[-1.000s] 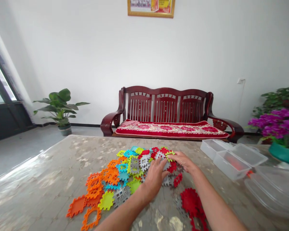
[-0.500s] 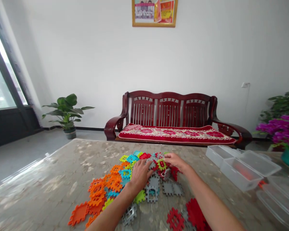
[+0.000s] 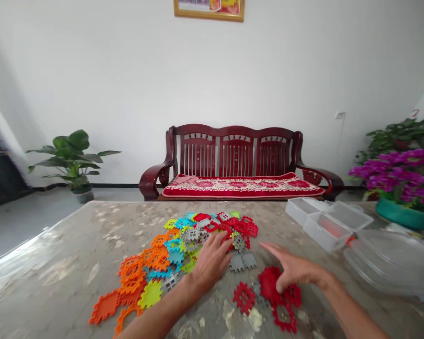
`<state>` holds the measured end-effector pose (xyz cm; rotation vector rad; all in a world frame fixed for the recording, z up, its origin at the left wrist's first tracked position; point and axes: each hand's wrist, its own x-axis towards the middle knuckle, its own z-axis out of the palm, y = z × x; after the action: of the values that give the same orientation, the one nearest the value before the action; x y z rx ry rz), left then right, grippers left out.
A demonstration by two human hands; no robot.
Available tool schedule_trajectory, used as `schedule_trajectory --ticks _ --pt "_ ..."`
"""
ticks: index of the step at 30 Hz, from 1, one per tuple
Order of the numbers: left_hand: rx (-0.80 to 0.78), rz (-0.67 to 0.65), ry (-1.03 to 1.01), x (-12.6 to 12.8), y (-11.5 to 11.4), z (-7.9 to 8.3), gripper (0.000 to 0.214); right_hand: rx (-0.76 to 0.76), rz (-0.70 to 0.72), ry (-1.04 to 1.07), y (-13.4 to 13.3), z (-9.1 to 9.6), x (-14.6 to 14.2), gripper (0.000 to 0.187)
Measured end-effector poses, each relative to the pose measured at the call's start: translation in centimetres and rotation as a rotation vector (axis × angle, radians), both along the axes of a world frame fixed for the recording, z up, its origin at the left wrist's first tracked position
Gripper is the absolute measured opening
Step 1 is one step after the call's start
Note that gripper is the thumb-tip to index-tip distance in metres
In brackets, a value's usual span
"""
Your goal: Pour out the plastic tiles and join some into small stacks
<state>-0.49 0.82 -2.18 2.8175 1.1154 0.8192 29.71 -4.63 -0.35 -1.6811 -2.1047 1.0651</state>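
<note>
The left hand [image 3: 210,261] is lying palm-down on the near edge of the tile pile [image 3: 178,245], its grip spread open and clasping nothing. The right hand [image 3: 291,272] is resting flat over the red tiles [image 3: 268,282] near the counter's [image 3: 74,263] front, fingers stretched out, thumb touching one tile, nothing in its grip. Two grey tiles [image 3: 243,260] are lying between the hands. Clear boxes [image 3: 325,226] are standing well apart to the right.
</note>
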Motion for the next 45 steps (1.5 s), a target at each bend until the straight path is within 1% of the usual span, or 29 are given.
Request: schedule_trajectory --ticks 1,2,4,5,6,7,8,10,12,14,18,21,25,29,31,33,35,36,38,41,43,45 --pt "-0.061 -0.069 0.032 0.5 -1.2 -0.5 0.041 -0.03 0.019 -0.059 -0.9 -0.4 0.3 0.133" --pt "-0.125 -0.114 0.07 1.0 -2.3 -0.9 0.049 -0.056 0.037 -0.105 -1.8 -0.7 0.3 0.137" --pt "-0.247 -0.14 0.13 1.8 -4.2 -1.9 0.081 -0.082 0.063 -0.163 -3.2 -1.6 0.1 0.14" --pt "-0.298 -0.146 0.165 2.1 -4.9 -2.3 0.094 -0.069 0.059 -0.177 -3.8 -2.1 -0.2 0.139" --pt "-0.338 -0.142 0.19 2.3 -5.3 -2.5 0.102 -0.041 0.043 -0.183 -4.2 -2.5 -0.5 0.136" --pt "-0.364 -0.132 0.207 2.5 -5.5 -2.7 0.103 -0.001 0.016 -0.185 -4.5 -2.9 -0.8 0.133" --pt "-0.378 -0.118 0.214 2.7 -5.5 -2.7 0.098 0.049 -0.016 -0.181 -4.6 -3.3 -1.0 0.128" --pt "-0.375 -0.086 0.202 3.1 -5.2 -2.4 0.078 0.153 -0.059 -0.158 -4.3 -3.8 -1.5 0.113" --pt "-0.359 -0.074 0.186 3.8 -4.6 -2.0 0.058 0.235 -0.071 -0.135 -3.5 -4.0 -1.8 0.096" --pt "-0.348 -0.078 0.173 4.7 -4.1 -1.8 0.044 0.296 -0.089 -0.125 -2.5 -4.0 -2.2 0.083" --pt "-0.314 -0.058 0.122 6.5 -3.2 -2.1 0.025 0.376 -0.124 -0.118 -0.9 -3.7 -2.7 0.066" --pt "-0.297 -0.052 0.09 7.1 -2.4 -2.0 0.019 0.419 -0.125 -0.104 -0.3 -3.6 -3.0 0.058" --pt "-0.304 -0.012 0.033 6.8 -1.2 -1.6 0.015 0.456 -0.142 -0.081 0.2 -3.7 -3.1 0.057" --pt "-0.323 -0.013 -0.05 5.8 -0.9 -1.6 0.015 0.479 -0.25 -0.061 0.9 -4.1 -2.6 0.056" --pt "-0.33 -0.03 -0.056 5.2 -1.3 -1.7 0.02 0.5 -0.308 -0.049 1.5 -4.2 -2.2 0.055" --pt "-0.331 -0.039 -0.013 4.8 -2.0 -1.7 0.034 0.527 -0.353 -0.03 2.3 -3.9 -1.9 0.055" --pt "-0.337 -0.046 0.049 4.6 -2.7 -1.8 0.046 0.553 -0.386 -0.003 3.4 -3.3 -2.0 0.057" --pt "-0.346 -0.051 0.074 4.5 -3.0 -1.8 0.047 0.561 -0.402 0.013 4.2 -2.9 -2.2 0.056" --pt "-0.37 -0.068 0.112 4.6 -3.4 -1.9 0.041 0.566 -0.436 0.05 5.8 -1.8 -3.0 0.055" --pt "-0.38 -0.07 0.16 4.8 -3.4 -1.9 0.028 0.535 -0.486 0.137 8.5 -0.2 -4.4 0.05" --pt "-0.358 -0.047 0.186 4.8 -3.2 -2.0 0.023 0.496 -0.482 0.194 9.9 0.5 -5.2 0.053" --pt "-0.335 -0.027 0.191 4.6 -3.1 -2.0 0.021 0.464 -0.469 0.208 10.6 0.7 -5.4 0.059"
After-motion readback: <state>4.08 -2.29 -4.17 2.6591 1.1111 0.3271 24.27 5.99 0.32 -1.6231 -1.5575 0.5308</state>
